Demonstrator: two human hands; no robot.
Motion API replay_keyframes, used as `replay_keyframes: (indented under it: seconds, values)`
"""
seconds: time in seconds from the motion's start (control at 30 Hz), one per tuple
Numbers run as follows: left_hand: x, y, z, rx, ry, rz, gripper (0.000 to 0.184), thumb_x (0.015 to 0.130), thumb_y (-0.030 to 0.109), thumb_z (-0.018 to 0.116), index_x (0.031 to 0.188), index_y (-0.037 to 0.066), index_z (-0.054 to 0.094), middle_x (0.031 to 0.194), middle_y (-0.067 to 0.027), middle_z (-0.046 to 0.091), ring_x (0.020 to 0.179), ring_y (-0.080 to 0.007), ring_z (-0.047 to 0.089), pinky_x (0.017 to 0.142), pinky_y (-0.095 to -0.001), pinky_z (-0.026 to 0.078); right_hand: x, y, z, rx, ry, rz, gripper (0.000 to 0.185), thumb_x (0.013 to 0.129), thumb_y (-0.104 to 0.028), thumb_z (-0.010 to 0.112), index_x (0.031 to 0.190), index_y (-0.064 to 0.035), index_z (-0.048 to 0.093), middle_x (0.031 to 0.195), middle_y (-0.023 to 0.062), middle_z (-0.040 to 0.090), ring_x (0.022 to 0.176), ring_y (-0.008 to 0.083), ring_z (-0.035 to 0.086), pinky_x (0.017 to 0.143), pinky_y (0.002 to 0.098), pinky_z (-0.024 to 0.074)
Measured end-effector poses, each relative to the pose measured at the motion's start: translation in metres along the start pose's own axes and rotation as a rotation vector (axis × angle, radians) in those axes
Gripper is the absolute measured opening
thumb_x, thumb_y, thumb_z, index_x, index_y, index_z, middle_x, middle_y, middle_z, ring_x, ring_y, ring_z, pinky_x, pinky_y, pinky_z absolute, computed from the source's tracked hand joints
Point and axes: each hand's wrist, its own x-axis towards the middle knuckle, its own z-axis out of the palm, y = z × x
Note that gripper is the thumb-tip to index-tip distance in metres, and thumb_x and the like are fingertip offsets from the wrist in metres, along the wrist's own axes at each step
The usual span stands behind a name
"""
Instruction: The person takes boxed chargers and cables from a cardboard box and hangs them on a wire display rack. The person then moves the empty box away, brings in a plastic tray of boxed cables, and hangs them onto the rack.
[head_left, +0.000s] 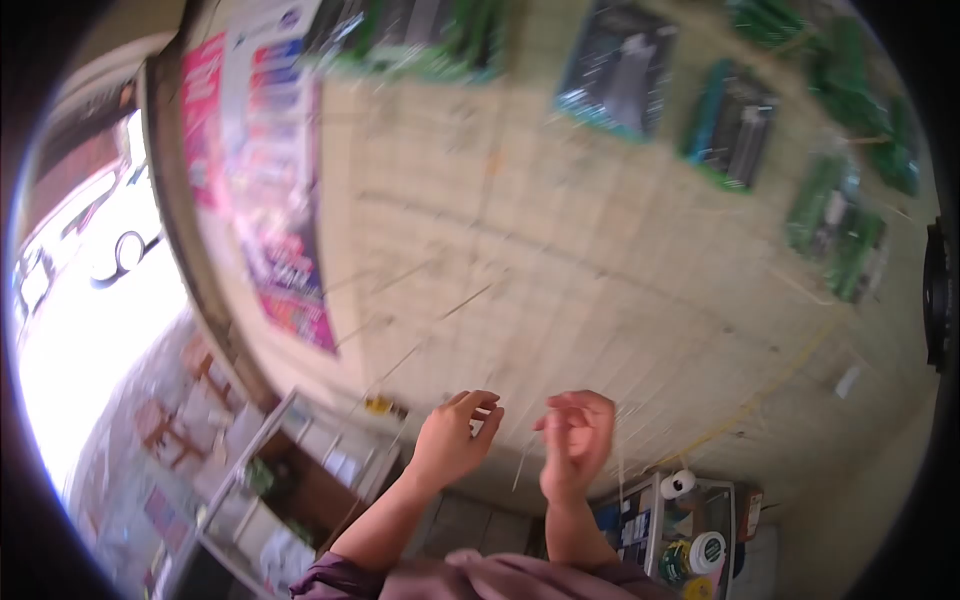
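Note:
Both hands are raised in front of a pale wall (pixel 560 250) fitted with thin metal hooks. My left hand (pixel 458 438) is at the lower middle, its fingers curved with a gap between thumb and fingertips and nothing in it. To its right, my right hand (pixel 577 443) is held up with fingers bent inward and the palm partly showing, and no object shows in it. The two hands are apart and neither touches the wall. Packaged items in clear and green wrapping (pixel 620 68) hang on the upper wall, well above the hands.
Pink and white posters (pixel 285 240) cover the wall's left part. A glass display case (pixel 300 470) stands low left, near wooden stools (pixel 160 430) and a bright doorway (pixel 100 300). At lower right, a shelf (pixel 735 515) holds a tissue roll (pixel 678 485) and a white-lidded jar (pixel 708 552).

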Motion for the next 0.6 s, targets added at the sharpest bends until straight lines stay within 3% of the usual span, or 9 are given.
replay_keyframes:
  seconds: [0.07, 0.17, 0.3, 0.37, 0.43, 0.47, 0.53, 0.6]
  values:
    - [-0.044, -0.048, -0.016, 0.026, 0.017, -0.189, 0.025, 0.089, 0.015, 0.065, 0.109, 0.0, 0.066, 0.1, -0.0168, 0.069, 0.089, -0.0268, 0.071, 0.076, -0.0355, 0.057, -0.04, 0.027, 0.035, 0.05, -0.239, 0.118, 0.026, 0.093, -0.003, 0.058, 0.117, 0.0018, 0.049, 0.099, 0.0117, 0.062, 0.073, 0.0129, 0.06, 0.062, 0.0239, 0.0487]
    - [-0.121, -0.134, -0.033, 0.098, 0.12, -0.376, 0.026, 0.088, 0.023, 0.065, 0.104, 0.003, 0.067, 0.102, -0.0162, 0.069, 0.089, -0.0298, 0.07, 0.077, -0.0395, 0.055, -0.097, 0.069, 0.081, 0.056, -0.54, 0.323, 0.024, 0.091, -0.002, 0.062, 0.115, 0.0004, 0.056, 0.1, 0.0083, 0.063, 0.076, 0.0116, 0.063, 0.061, 0.0238, 0.049]
    - [-0.225, -0.23, -0.049, 0.172, 0.365, -0.706, 0.029, 0.085, 0.019, 0.067, 0.11, 0.004, 0.066, 0.105, -0.0176, 0.066, 0.094, -0.032, 0.068, 0.082, -0.0402, 0.053, -0.164, 0.116, 0.147, 0.016, -0.88, 0.428, 0.024, 0.09, -0.005, 0.063, 0.113, -0.0038, 0.059, 0.1, 0.0068, 0.063, 0.074, 0.0121, 0.064, 0.059, 0.0246, 0.048]
    - [-0.269, -0.272, -0.049, 0.194, 0.444, -0.858, 0.036, 0.084, 0.017, 0.068, 0.115, 0.001, 0.063, 0.109, -0.0198, 0.064, 0.097, -0.0317, 0.067, 0.085, -0.0389, 0.053, -0.2, 0.139, 0.177, -0.048, -1.168, 0.431, 0.026, 0.089, -0.007, 0.064, 0.115, -0.0063, 0.059, 0.099, 0.0085, 0.062, 0.073, 0.0148, 0.064, 0.061, 0.0269, 0.0497]
    - [-0.311, -0.318, -0.039, 0.099, 0.783, -0.993, 0.044, 0.084, 0.017, 0.068, 0.121, -0.004, 0.057, 0.113, -0.0227, 0.062, 0.097, -0.03, 0.068, 0.086, -0.0374, 0.053, -0.249, 0.176, 0.2, 0.016, -1.3, 0.457, 0.027, 0.087, -0.006, 0.064, 0.113, -0.0066, 0.059, 0.099, 0.0104, 0.062, 0.074, 0.0179, 0.065, 0.066, 0.0306, 0.0522]
    - [-0.315, -0.316, -0.044, 0.126, 0.848, -1.098, 0.053, 0.085, 0.016, 0.068, 0.127, -0.01, 0.05, 0.118, -0.025, 0.06, 0.101, -0.0295, 0.068, 0.089, -0.0373, 0.053, -0.275, 0.197, 0.209, 0.036, -1.404, 0.437, 0.026, 0.087, -0.005, 0.064, 0.112, -0.0062, 0.059, 0.099, 0.011, 0.062, 0.075, 0.0187, 0.066, 0.068, 0.0323, 0.053]
    - [-0.321, -0.35, -0.05, 0.103, 0.994, -1.194, 0.055, 0.086, 0.016, 0.068, 0.129, -0.011, 0.048, 0.12, -0.0251, 0.059, 0.104, -0.0302, 0.067, 0.09, -0.0378, 0.053, -0.31, 0.236, 0.24, 0.009, -1.612, 0.458, 0.026, 0.086, -0.003, 0.063, 0.112, -0.0042, 0.059, 0.104, 0.0131, 0.063, 0.083, 0.0216, 0.067, 0.075, 0.0339, 0.0552]
    - [-0.334, -0.37, -0.046, 0.014, 1.188, -1.286, 0.06, 0.087, 0.015, 0.067, 0.133, -0.015, 0.043, 0.125, -0.0269, 0.057, 0.111, -0.0316, 0.065, 0.092, -0.0378, 0.052, -0.352, 0.268, 0.259, 0.045, -1.68, 0.391, 0.027, 0.085, -0.001, 0.062, 0.112, -0.0042, 0.059, 0.105, 0.0132, 0.063, 0.083, 0.0224, 0.067, 0.077, 0.0341, 0.0551]
